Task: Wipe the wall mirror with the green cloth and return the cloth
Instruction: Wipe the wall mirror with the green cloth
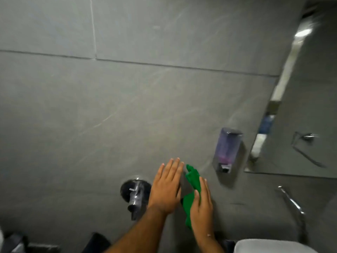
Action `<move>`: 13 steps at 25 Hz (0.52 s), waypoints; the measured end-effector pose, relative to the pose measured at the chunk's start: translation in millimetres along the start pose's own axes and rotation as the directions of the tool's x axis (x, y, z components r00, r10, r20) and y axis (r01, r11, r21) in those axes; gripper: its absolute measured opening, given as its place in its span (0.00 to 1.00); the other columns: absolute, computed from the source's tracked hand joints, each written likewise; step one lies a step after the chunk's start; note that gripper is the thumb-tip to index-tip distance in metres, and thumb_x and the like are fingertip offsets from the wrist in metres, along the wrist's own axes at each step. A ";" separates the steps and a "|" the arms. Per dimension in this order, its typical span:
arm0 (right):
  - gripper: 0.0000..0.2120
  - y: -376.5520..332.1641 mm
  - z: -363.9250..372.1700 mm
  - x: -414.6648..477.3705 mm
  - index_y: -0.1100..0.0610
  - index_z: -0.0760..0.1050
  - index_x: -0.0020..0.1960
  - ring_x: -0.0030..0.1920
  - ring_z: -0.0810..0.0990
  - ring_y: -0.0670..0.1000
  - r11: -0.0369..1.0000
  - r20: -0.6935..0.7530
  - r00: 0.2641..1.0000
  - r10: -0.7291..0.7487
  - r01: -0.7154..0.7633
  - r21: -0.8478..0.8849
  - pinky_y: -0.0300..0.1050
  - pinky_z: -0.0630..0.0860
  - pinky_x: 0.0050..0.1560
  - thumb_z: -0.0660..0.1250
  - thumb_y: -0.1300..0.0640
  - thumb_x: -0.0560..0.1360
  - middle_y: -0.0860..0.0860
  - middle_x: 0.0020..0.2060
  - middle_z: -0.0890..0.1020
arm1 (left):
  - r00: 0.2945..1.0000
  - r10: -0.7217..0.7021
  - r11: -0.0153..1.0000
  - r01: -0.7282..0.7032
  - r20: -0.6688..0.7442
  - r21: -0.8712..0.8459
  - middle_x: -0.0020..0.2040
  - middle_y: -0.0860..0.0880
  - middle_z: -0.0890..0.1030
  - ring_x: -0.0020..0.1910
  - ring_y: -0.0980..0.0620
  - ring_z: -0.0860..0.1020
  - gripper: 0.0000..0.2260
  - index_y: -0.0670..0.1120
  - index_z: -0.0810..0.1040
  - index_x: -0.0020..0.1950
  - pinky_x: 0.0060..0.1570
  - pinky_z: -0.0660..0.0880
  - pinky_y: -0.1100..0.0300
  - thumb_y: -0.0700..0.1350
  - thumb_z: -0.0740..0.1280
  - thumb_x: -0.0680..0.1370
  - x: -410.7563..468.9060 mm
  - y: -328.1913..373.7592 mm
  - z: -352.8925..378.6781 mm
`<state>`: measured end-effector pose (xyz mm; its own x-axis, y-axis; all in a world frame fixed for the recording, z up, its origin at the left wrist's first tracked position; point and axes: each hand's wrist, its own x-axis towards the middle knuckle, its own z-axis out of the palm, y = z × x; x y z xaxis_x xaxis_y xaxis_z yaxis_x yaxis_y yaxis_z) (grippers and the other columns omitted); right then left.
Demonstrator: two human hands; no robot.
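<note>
The green cloth hangs in a long vertical strip against the grey tiled wall, between my two hands. My right hand lies along its right side with the fingers straight; the thumb lies over the cloth and pins it against the palm. Just left of the cloth, my left hand is flat with the fingers spread and holds nothing. The wall mirror fills the right edge of the view, well away from both hands.
A clear soap dispenser is fixed to the wall right of the cloth. A chrome wall tap juts out left of my left hand. A chrome faucet and a white basin rim sit at lower right.
</note>
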<state>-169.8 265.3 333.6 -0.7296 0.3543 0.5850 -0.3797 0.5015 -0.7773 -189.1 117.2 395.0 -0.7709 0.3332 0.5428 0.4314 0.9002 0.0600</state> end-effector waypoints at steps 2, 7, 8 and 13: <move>0.23 -39.4 -21.3 35.5 0.66 0.72 0.78 0.79 0.73 0.59 0.992 -0.153 0.985 -0.085 0.097 0.076 0.56 0.70 0.78 0.60 0.62 0.83 0.56 0.78 0.74 | 0.993 0.055 0.998 -0.054 -0.106 0.008 0.87 0.45 0.68 0.86 0.44 0.66 0.37 0.45 0.69 0.86 0.85 0.53 0.46 0.48 0.64 0.76 39.8 16.4 -30.8; 0.23 -80.4 -83.3 104.5 0.57 0.69 0.82 0.81 0.70 0.46 0.959 -0.454 0.886 -0.090 0.201 0.202 0.37 0.67 0.79 0.58 0.55 0.87 0.52 0.80 0.73 | 0.944 0.147 0.989 -0.146 -0.297 0.027 0.90 0.46 0.61 0.89 0.45 0.59 0.37 0.47 0.63 0.89 0.88 0.47 0.46 0.48 0.66 0.79 122.1 61.7 -74.4; 0.24 -78.8 -95.5 114.6 0.55 0.67 0.82 0.80 0.70 0.43 0.953 -0.508 0.859 -0.059 0.199 0.227 0.34 0.68 0.78 0.57 0.54 0.87 0.50 0.80 0.73 | 0.928 0.168 0.986 -0.164 -0.332 0.040 0.90 0.46 0.60 0.89 0.44 0.58 0.36 0.47 0.62 0.89 0.88 0.47 0.45 0.49 0.65 0.80 140.4 72.2 -81.4; 0.27 -15.0 -139.4 166.9 0.53 0.63 0.85 0.73 0.70 0.27 0.912 -0.613 0.774 0.161 0.121 0.392 0.34 0.70 0.77 0.55 0.50 0.87 0.39 0.77 0.71 | 0.914 0.167 0.986 -0.157 -0.369 0.056 0.92 0.44 0.47 0.91 0.44 0.46 0.35 0.48 0.51 0.92 0.87 0.42 0.42 0.57 0.56 0.86 264.8 146.8 -118.8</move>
<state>-206.5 426.9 475.1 -0.2769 0.8384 0.4694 -0.6570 0.1912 -0.7292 -274.2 304.3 647.1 -0.4598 0.3512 0.8156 0.5204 0.8508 -0.0730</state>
